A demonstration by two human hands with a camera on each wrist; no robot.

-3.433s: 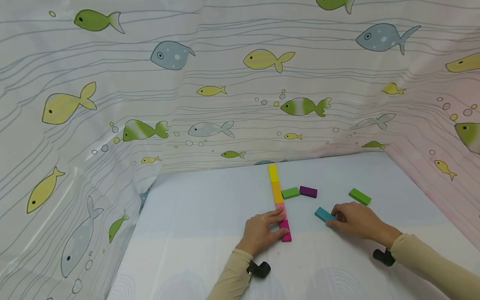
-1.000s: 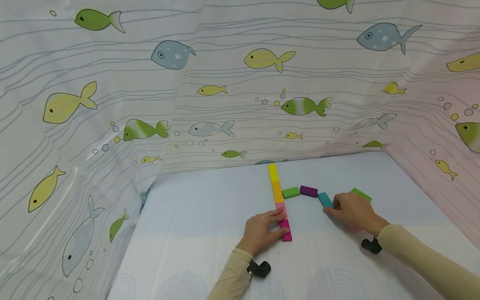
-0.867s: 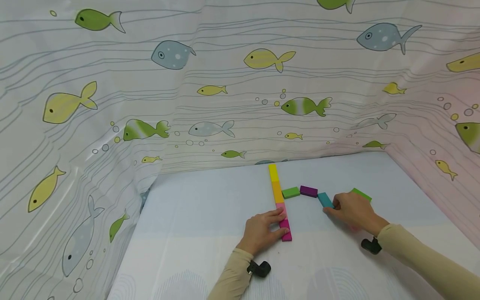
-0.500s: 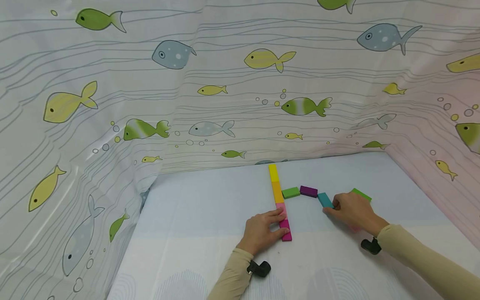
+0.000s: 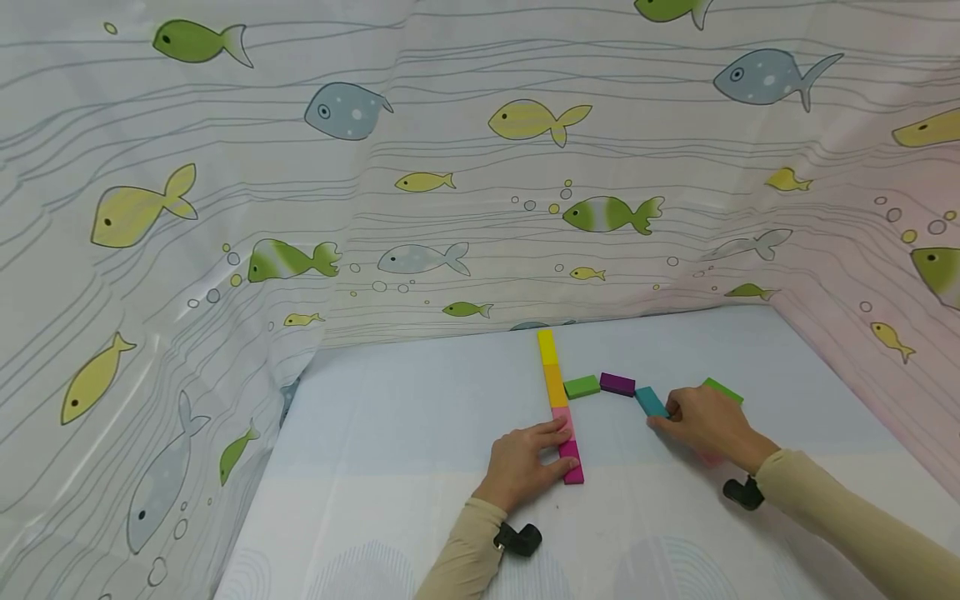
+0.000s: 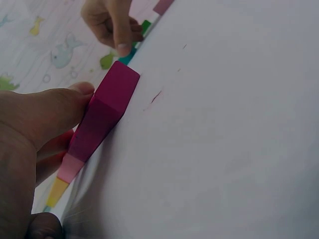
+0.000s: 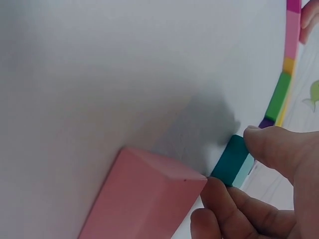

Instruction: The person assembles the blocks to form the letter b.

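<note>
In the head view, a straight row of flat blocks runs away from me: magenta block (image 5: 572, 472) nearest, then pink, orange block (image 5: 554, 385) and yellow block (image 5: 547, 347). My left hand (image 5: 525, 463) rests along the row's left side, thumb on magenta and fingertips on pink. A green block (image 5: 582, 387) branches off the orange one, followed by a purple block (image 5: 617, 384). My right hand (image 5: 712, 423) pinches a teal block (image 5: 651, 402) slanting down from the purple block's right end; its near end is hidden. In the right wrist view, thumb and fingers grip opposite sides of the teal block (image 7: 230, 160).
Behind my right hand lies another green block (image 5: 724, 390), partly hidden. A loose pink block (image 7: 144, 194) shows large in the right wrist view, mostly covered by the hand in the head view. Fish-printed cloth (image 5: 450, 208) backs the white table (image 5: 390, 417).
Compared with 3.4 seconds ago, my right hand has shifted the teal block up and turned it so its far end meets the purple block. Over the last second both hands stay still.
</note>
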